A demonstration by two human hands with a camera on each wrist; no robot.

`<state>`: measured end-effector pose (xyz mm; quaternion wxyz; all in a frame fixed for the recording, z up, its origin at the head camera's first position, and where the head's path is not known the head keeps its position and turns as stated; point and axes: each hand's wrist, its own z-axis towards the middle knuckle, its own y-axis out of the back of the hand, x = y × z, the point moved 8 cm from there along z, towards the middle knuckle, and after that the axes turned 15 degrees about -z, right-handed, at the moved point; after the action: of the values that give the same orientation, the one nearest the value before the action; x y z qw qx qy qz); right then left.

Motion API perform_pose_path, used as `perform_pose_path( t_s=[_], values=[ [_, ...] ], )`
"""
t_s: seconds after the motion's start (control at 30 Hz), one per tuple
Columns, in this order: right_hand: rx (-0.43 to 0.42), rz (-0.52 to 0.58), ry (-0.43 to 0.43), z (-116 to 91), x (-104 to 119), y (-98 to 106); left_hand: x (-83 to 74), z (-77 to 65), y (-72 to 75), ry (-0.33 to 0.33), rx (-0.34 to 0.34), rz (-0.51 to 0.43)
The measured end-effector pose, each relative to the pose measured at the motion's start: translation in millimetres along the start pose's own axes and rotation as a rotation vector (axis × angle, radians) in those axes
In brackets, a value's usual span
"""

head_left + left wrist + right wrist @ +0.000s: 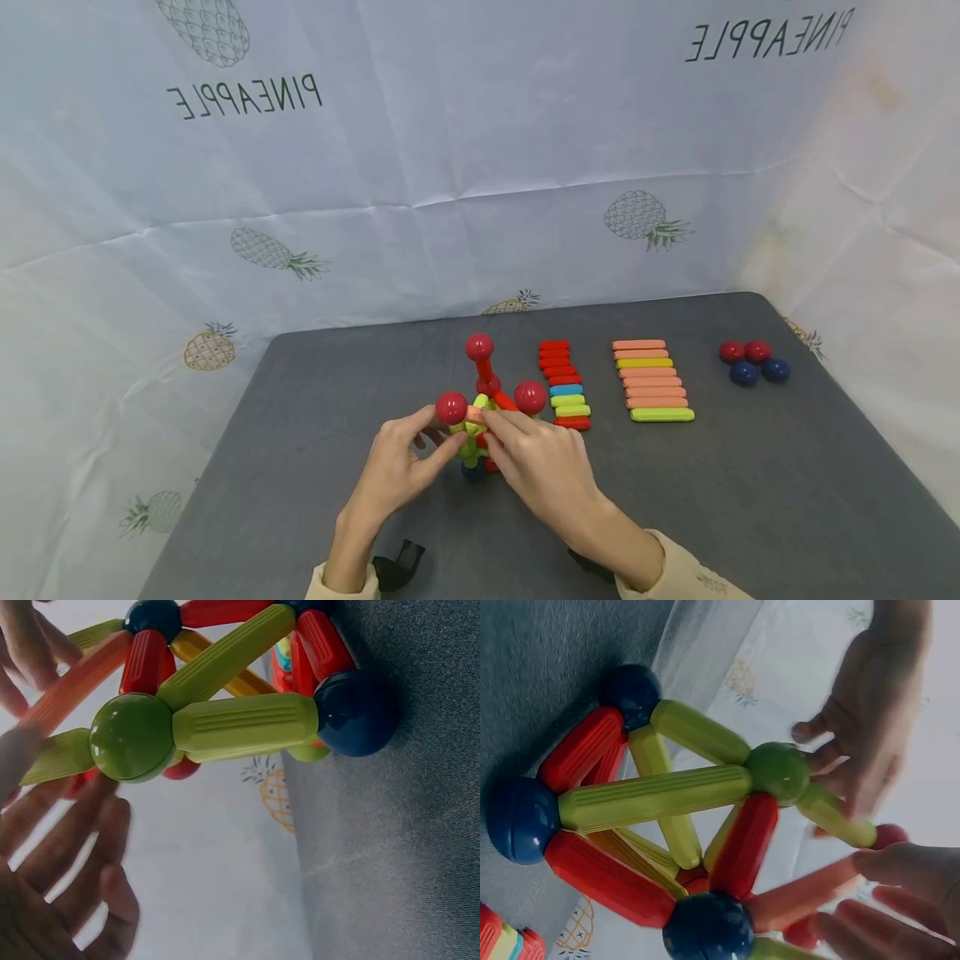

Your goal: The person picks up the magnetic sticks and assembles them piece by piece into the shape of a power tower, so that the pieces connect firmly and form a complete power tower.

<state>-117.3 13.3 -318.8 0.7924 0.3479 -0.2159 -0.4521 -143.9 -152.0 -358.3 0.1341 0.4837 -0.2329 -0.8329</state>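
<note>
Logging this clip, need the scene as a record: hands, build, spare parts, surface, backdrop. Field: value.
left_hand: left hand pinches green stick by red ball
right_hand: right hand pinches orange stick
build: ball-and-stick frame, standing on dark blue balls
spare_sticks: shorter row, longer row, right of build
spare_balls: two red, two dark blue, far right
surface: dark grey table
backdrop: pineapple-print cloth
</note>
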Motion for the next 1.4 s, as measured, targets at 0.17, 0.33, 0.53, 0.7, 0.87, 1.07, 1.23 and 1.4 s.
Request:
perform_pose_path(
  t_s=[0.17, 0.33, 0.53, 0.7, 0.87, 1.07, 1.23, 1.4],
  values=[
    [0.023, 0.103, -0.053, -15, -19, 7, 13.0, -3.2, -6.1, 0.126, 0.056, 0.027],
    [0.140, 0.140, -0.226, -29, -61, -11, 21.7, -3.2, -7.5, 0.186, 0.062, 0.022],
    [0.310, 0.411, -0.317, -34, -72, -39, 28.3, -2.8, 3.7, 0.235, -0.085, -0.017],
    [0.440, 0.663, -0.235, -34, -51, -53, 32.8, -4.7, 9.4, 0.237, -0.162, -0.006],
    [0.510, 0.784, -0.185, -37, -34, -55, 38.2, -8.3, 3.5, 0.280, -0.009, -0.076],
    [0.693, 0.948, -0.097, -44, -9, -60, 35.1, -10.8, -12.6, 0.236, 0.184, -0.129],
    [0.465, 0.965, 0.006, -40, -17, -43, 35.8, -10.5, -15.2, 0.235, 0.205, -0.145],
    [0.112, 0.592, -0.089, -33, -88, -23, 37.6, -7.6, -16.4, 0.267, 0.242, -0.152]
  ],
)
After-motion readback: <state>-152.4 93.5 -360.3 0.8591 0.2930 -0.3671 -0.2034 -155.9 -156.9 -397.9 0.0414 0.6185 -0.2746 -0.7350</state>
